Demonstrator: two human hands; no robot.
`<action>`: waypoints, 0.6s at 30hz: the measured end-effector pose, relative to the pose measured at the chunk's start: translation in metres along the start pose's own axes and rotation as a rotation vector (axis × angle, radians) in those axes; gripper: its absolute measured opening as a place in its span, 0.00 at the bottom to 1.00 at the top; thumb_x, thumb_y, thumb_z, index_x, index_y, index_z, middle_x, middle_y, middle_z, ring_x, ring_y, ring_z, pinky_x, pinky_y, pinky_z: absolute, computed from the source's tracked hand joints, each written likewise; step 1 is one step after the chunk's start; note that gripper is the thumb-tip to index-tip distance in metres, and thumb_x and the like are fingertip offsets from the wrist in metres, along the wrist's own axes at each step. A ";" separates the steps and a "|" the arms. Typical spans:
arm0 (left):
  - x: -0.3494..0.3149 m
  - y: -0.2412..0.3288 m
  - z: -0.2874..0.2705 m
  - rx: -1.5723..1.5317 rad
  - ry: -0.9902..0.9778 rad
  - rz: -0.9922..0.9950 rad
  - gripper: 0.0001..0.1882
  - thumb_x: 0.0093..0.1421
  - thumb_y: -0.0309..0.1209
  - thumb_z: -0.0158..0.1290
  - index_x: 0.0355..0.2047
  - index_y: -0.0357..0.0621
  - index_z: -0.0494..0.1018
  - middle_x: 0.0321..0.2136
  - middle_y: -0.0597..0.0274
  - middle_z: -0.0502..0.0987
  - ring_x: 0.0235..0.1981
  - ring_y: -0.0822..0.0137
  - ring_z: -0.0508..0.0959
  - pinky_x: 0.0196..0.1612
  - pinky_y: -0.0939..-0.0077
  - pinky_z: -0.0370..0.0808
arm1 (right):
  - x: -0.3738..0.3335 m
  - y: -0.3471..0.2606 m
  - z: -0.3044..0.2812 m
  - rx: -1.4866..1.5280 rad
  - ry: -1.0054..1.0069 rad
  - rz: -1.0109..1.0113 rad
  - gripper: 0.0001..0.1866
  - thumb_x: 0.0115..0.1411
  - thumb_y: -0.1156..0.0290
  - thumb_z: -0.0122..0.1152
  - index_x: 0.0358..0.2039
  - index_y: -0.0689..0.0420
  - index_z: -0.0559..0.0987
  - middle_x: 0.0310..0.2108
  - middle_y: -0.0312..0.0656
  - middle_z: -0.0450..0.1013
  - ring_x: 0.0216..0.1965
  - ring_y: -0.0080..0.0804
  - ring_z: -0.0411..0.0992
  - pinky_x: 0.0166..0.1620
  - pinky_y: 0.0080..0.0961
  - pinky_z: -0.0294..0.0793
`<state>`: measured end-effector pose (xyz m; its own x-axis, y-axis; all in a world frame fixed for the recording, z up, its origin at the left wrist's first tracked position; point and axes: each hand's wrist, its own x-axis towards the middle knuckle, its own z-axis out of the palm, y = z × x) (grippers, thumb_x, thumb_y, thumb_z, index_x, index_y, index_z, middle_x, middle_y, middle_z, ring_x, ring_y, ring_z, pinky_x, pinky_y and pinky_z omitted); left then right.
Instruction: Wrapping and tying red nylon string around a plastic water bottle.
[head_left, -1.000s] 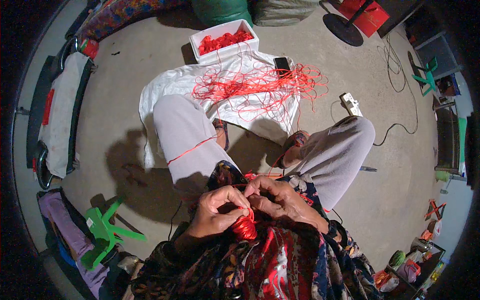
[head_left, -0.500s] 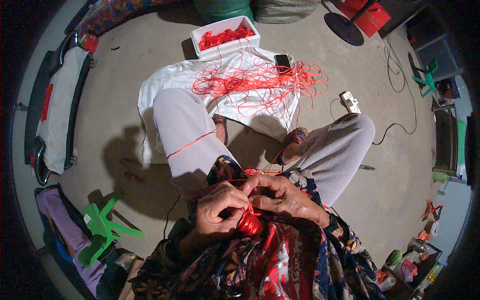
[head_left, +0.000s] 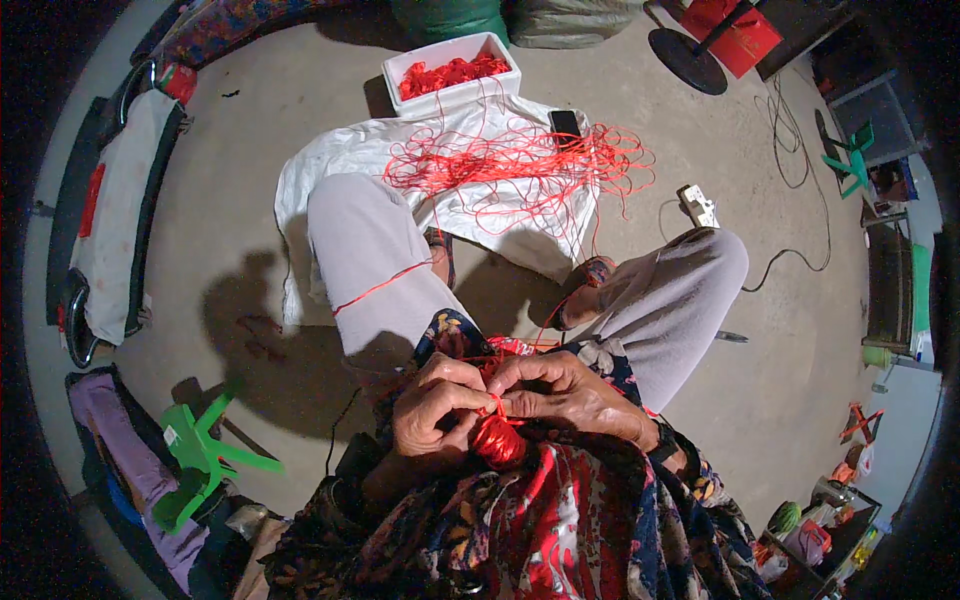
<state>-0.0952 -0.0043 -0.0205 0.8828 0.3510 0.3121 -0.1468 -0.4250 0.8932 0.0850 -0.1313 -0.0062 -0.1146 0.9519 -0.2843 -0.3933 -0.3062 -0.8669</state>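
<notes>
Red and glossy: holds a wound ball of cord (head_left: 498, 445) above the lap, close to a patterned shirt (head_left: 562, 505). Pinches the strand (head_left: 498, 405) at its top between thumb and forefinger of the left hand (head_left: 438, 408), likewise with the right hand (head_left: 575, 395), nearly tip to tip. Farther out, shows loose red cord (head_left: 465, 172) over a white sheet (head_left: 325, 155), beside a phone (head_left: 564, 126), near a white box (head_left: 452, 103) of red stuff.

A bright green stool (head_left: 205, 450) sits beside a purple cloth (head_left: 122, 440) at the left. Farther off, a green sack (head_left: 450, 20) adjoins a greyish sack (head_left: 572, 22). A round black base (head_left: 685, 62) stands near a red bag (head_left: 738, 38); a white power strip (head_left: 699, 206) (dark cable (head_left: 829, 236) curving nearby) lies on the floor (head_left: 800, 340).
</notes>
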 end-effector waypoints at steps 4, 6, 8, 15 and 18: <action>0.005 0.003 0.005 -0.037 0.089 0.035 0.13 0.45 0.13 0.58 0.32 0.39 0.74 0.30 0.58 0.76 0.31 0.64 0.76 0.36 0.74 0.72 | -0.002 -0.001 -0.001 0.004 0.000 0.037 0.08 0.63 0.72 0.57 0.40 0.60 0.77 0.34 0.31 0.75 0.37 0.15 0.69 0.40 0.17 0.69; 0.004 0.002 0.006 -0.096 0.113 0.002 0.12 0.47 0.13 0.58 0.32 0.38 0.74 0.29 0.58 0.76 0.31 0.65 0.76 0.36 0.74 0.72 | -0.002 -0.004 0.000 -0.010 0.010 0.027 0.07 0.63 0.73 0.56 0.40 0.60 0.77 0.33 0.31 0.74 0.36 0.15 0.69 0.40 0.16 0.69; 0.001 0.003 0.010 -0.206 0.160 -0.076 0.10 0.49 0.14 0.58 0.32 0.37 0.74 0.28 0.58 0.76 0.31 0.67 0.76 0.36 0.75 0.72 | -0.002 -0.007 0.001 -0.019 0.012 0.026 0.06 0.62 0.73 0.55 0.39 0.60 0.77 0.33 0.31 0.74 0.36 0.14 0.68 0.40 0.16 0.69; 0.001 0.016 0.005 -0.586 0.147 -0.604 0.04 0.58 0.24 0.56 0.31 0.36 0.74 0.29 0.63 0.76 0.32 0.75 0.75 0.38 0.79 0.72 | -0.003 -0.010 0.000 -0.006 0.016 0.037 0.05 0.62 0.75 0.55 0.38 0.59 0.76 0.32 0.30 0.73 0.35 0.14 0.68 0.39 0.15 0.68; 0.000 0.019 0.002 -0.557 0.113 -0.622 0.05 0.60 0.26 0.55 0.31 0.36 0.74 0.29 0.64 0.76 0.33 0.76 0.74 0.40 0.80 0.71 | -0.003 -0.011 0.000 0.035 -0.007 0.039 0.05 0.62 0.75 0.54 0.37 0.60 0.76 0.32 0.30 0.73 0.35 0.14 0.68 0.39 0.15 0.68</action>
<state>-0.0970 -0.0144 -0.0045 0.8300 0.4791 -0.2855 0.1266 0.3366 0.9331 0.0893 -0.1313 0.0042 -0.1366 0.9393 -0.3147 -0.4201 -0.3426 -0.8403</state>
